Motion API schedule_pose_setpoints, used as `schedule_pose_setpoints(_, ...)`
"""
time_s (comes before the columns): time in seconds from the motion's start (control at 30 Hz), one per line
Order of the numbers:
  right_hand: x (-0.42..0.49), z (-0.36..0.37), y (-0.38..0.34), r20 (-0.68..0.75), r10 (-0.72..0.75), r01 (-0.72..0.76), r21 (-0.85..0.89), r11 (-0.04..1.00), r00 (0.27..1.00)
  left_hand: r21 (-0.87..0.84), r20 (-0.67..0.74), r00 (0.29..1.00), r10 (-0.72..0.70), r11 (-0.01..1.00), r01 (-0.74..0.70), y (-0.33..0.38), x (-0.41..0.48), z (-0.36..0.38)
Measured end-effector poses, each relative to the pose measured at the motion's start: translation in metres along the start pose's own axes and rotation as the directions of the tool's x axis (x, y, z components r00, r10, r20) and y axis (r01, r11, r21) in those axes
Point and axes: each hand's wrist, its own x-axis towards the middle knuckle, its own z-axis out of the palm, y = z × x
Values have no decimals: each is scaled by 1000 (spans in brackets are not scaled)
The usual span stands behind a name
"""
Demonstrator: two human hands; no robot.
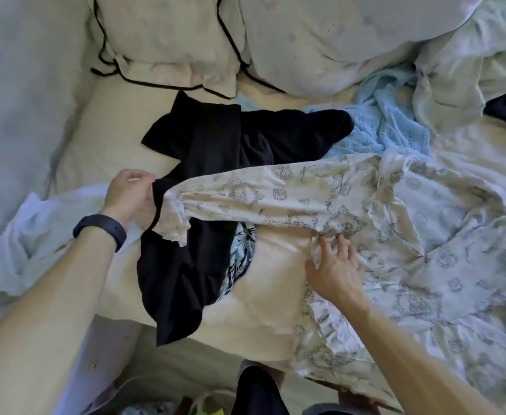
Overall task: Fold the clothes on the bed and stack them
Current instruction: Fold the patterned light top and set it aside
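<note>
A white printed garment (410, 235) lies spread over the right half of the bed, its long sleeve (260, 199) stretched leftward across a black garment (186, 265). My left hand (129, 196) pinches the sleeve's cuff at the left, above the black cloth. My right hand (335, 265) rests with straight fingers on the printed garment near the armpit. A blue patterned piece (239, 259) peeks out from under the black garment.
A light blue knit garment (389, 124) lies behind the printed one. Two pillows (171, 40) sit at the head of the bed, with a rumpled duvet (470, 55) at the far right. White cloth (30, 235) is bunched at the left edge. The cream sheet (260, 295) shows in front.
</note>
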Motion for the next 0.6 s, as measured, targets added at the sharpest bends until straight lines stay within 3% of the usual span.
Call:
schedule_pose_setpoints(0.1,-4,-6,-19,-215,-80,71,-50,996,973,91,-64,998,-6,996,12,-10,-5,24)
schedule_pose_setpoints(0.17,-1,-10,-37,-284,-182,173,-58,983,941,227,-43,996,73,972,-61,-23,-20,43)
schedule_pose_setpoints(0.3,18,-15,-77,-200,-303,298,-56,953,932,517,-39,981,192,844,-144,-60,-43,63)
schedule_pose_setpoints(0.37,30,-16,-92,-148,-299,292,-65,954,943,420,-64,973,224,890,-177,-71,-38,54)
schedule_pose_setpoints(0.47,46,-18,-104,-129,-265,263,-31,964,956,135,-47,990,135,983,-127,-66,-18,17)
schedule_pose_setpoints(0.6,56,-14,-106,-114,-211,212,4,977,971,-22,36,987,156,988,-155,-42,5,-37)
